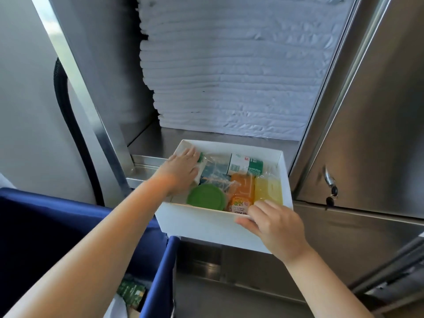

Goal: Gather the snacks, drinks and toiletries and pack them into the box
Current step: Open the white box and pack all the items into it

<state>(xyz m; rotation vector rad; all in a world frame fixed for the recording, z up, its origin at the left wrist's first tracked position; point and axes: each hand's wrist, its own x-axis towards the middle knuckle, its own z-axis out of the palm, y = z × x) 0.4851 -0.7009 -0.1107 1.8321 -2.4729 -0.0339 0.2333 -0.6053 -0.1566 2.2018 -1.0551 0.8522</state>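
A white cardboard box (202,222) rests on a steel ledge. Inside lie a green-lidded round tub (205,198), an orange drink bottle (242,193), a yellow drink (269,188), a white-and-green carton (246,165) and a clear-wrapped blue packet (214,172). My left hand (181,169) reaches into the box's far left corner, fingers laid flat on a white-and-green pack (200,158). My right hand (271,223) grips the box's near right rim, thumb on the outside wall, fingers curled over the edge.
A tall stack of folded white sheets (231,72) fills the shelf behind the box. Steel cabinet panels with a key lock (330,191) stand to the right. A blue fabric bin (68,221) at the lower left holds a green packet (132,292).
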